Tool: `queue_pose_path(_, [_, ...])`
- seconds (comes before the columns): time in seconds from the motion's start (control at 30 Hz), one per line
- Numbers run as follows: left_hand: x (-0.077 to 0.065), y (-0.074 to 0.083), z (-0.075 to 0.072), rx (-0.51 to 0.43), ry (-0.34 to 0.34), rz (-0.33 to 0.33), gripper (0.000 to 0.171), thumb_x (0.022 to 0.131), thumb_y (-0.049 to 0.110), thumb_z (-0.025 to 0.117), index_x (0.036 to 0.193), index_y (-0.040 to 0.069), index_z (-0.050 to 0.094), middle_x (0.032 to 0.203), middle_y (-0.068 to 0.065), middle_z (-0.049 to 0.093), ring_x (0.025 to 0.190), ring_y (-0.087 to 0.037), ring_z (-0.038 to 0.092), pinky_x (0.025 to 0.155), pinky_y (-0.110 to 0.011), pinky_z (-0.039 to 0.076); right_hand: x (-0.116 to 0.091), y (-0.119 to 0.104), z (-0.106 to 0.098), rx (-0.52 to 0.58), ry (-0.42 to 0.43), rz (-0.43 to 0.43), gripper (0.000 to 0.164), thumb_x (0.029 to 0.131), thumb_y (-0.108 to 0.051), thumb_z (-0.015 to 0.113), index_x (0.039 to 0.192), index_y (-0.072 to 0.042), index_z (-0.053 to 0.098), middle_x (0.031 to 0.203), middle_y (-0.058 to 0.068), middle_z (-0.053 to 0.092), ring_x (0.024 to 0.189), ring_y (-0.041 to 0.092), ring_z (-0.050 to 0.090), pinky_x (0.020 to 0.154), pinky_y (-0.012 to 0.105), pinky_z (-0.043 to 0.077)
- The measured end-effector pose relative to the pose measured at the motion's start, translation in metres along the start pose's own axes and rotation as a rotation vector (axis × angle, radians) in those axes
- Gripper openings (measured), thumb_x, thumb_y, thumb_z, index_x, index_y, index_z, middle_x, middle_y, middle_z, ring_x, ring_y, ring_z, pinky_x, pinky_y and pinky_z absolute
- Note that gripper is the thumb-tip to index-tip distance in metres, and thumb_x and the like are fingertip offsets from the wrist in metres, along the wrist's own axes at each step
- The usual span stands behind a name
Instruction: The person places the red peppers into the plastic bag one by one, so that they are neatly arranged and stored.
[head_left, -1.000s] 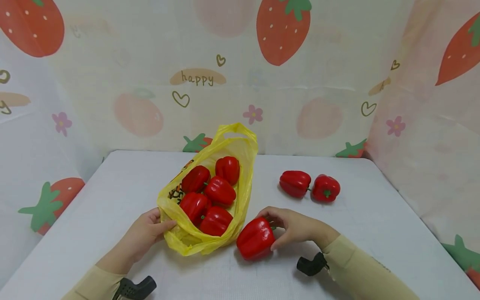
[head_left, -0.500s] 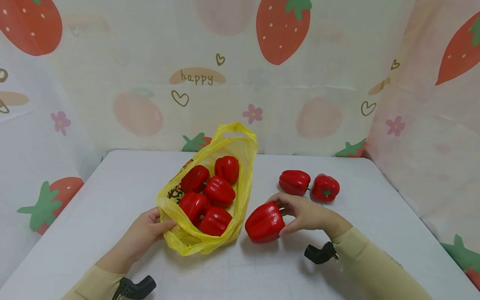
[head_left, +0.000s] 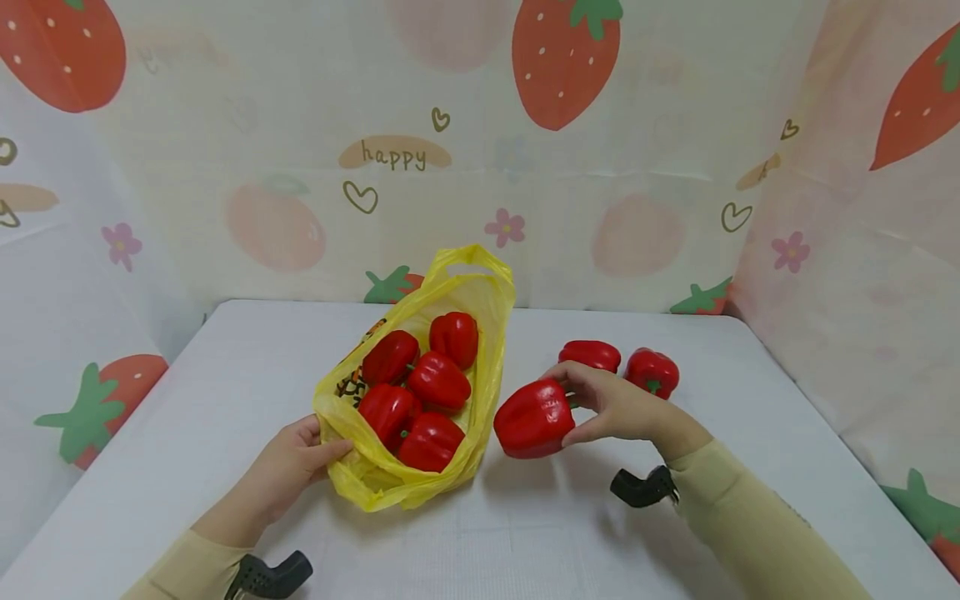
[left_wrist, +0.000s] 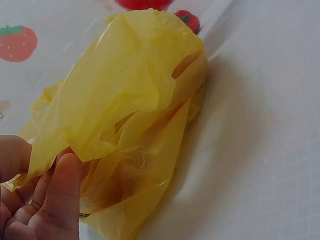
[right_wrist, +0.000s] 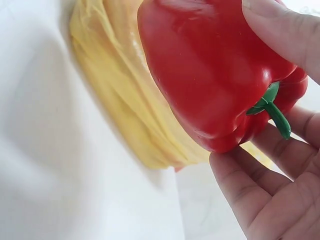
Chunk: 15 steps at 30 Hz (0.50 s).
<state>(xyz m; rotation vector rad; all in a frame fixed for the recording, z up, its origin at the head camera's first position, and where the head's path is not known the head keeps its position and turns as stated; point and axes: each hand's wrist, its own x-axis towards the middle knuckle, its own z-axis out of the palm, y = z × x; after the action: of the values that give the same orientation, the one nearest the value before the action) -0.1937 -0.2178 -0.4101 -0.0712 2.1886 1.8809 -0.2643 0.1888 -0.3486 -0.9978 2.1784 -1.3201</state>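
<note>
My left hand (head_left: 288, 467) pinches the near left rim of a yellow plastic bag (head_left: 491, 333) between thumb and fingers; the left wrist view shows the bag's film (left_wrist: 125, 75) caught at the fingertips. Several red bell peppers (head_left: 438, 382) lie inside the open bag. Just right of the bag, my right hand (head_left: 618, 408) grips another red bell pepper (head_left: 534, 419) by its stem end, raised off the table with a shadow beneath. Close up in the right wrist view, that pepper's green stem (right_wrist: 272, 112) points toward the palm, thumb on one side and fingers on the other.
Behind the right hand, two more red bell peppers lie on the white table (head_left: 750, 467): one on its side (head_left: 590, 354), partly hidden by the hand, and one (head_left: 652, 372) with its stem facing forward. A strawberry-print cloth (head_left: 637, 125) hangs around the table's back and sides.
My right hand has lifted the bell pepper off the table, moving up and slightly right, away from the near edge. The left hand and the bag have stayed put.
</note>
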Motion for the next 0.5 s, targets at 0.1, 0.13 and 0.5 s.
queue_pose_path(0.1, [0.000, 0.000, 0.000, -0.003, -0.001, -0.003, 0.058, 0.088, 0.022, 0.061, 0.134, -0.003, 0.035, 0.118, -0.014, 0.059, 0.092, -0.015, 0.062, 0.080, -0.028, 0.052, 0.003, -0.005, -0.003, -0.011, 0.007, -0.001, 0.066, 0.067, -0.011, 0.080, 0.123, -0.011, 0.044, 0.117, 0.007, 0.051, 0.113, 0.027, 0.047, 0.083, 0.035, 0.052])
queue_pose_path(0.13, [0.000, 0.000, 0.000, -0.003, -0.002, -0.003, 0.058, 0.088, 0.022, 0.061, 0.134, -0.003, 0.035, 0.118, -0.014, 0.059, 0.092, -0.015, 0.062, 0.080, -0.028, 0.052, 0.004, -0.006, -0.004, -0.015, 0.009, -0.002, 0.066, 0.068, -0.011, 0.080, 0.123, -0.010, 0.044, 0.117, 0.007, 0.051, 0.112, 0.027, 0.047, 0.083, 0.035, 0.052])
queue_pose_path(0.5, [0.000, 0.001, 0.000, -0.008, -0.007, 0.002, 0.057, 0.088, 0.021, 0.061, 0.133, -0.004, 0.036, 0.117, -0.015, 0.060, 0.091, -0.015, 0.063, 0.080, -0.029, 0.052, 0.029, -0.018, -0.016, -0.060, 0.079, 0.059, 0.070, 0.066, -0.016, 0.082, 0.124, -0.014, 0.043, 0.119, 0.005, 0.051, 0.112, 0.027, 0.048, 0.081, 0.038, 0.052])
